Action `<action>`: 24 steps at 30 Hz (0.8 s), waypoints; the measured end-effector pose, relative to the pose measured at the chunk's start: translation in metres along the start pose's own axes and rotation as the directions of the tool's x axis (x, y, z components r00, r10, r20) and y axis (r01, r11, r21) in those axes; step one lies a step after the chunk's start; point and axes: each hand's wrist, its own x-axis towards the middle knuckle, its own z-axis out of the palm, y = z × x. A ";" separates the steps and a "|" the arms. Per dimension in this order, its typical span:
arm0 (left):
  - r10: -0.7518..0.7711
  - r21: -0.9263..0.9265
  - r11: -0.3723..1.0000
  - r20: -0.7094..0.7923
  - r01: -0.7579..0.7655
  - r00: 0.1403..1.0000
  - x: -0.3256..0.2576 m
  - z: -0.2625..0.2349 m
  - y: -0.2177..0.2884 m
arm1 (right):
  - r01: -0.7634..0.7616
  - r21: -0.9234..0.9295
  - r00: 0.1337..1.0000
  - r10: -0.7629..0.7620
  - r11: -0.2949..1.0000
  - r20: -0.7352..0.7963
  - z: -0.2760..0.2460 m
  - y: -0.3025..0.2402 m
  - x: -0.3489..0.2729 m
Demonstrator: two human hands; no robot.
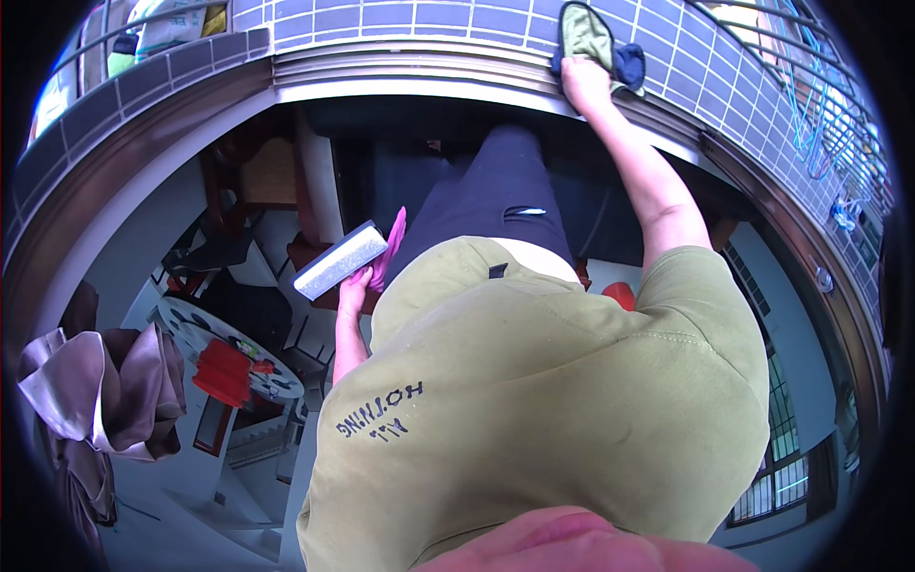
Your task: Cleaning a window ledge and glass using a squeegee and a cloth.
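My right hand point(584, 84) reaches out over the window track and is closed on a green and dark-blue cloth point(588, 36). That cloth lies against the grey-tiled ledge point(438, 24) outside. Lower down at my left side, my left hand point(355, 286) grips a window squeegee point(341, 262) with a pale, fuzzy pad and a dark edge. A pink cloth point(395, 250) hangs beside that hand, next to my dark trousers; whether the fingers hold it too I cannot tell.
A metal window track point(410, 74) runs between me and the ledge. Metal bars point(762, 48) and blue wire-like items point(815, 143) are beyond. Behind to the left are a gathered curtain point(110, 381), a round table point(186, 319) and a wooden chair point(267, 176).
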 end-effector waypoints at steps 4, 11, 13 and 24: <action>-0.022 -0.069 0.997 0.000 0.022 1.000 0.002 0.004 -0.008 | -0.062 0.188 0.995 0.076 0.980 -0.072 0.001 -0.039 0.026; 0.008 0.037 0.999 -0.003 -0.008 1.000 -0.002 0.001 0.008 | 0.054 0.695 0.936 0.279 -0.717 0.215 -0.091 -0.004 0.123; 0.027 -0.015 0.999 -0.029 -0.028 0.999 -0.008 -0.002 0.008 | 0.171 0.684 0.979 0.201 -0.709 -0.036 -0.110 0.038 0.109; 0.034 -0.061 0.998 0.005 -0.033 0.999 0.003 0.016 -0.017 | -0.132 0.801 0.611 0.685 0.583 -0.398 -0.207 0.142 -0.055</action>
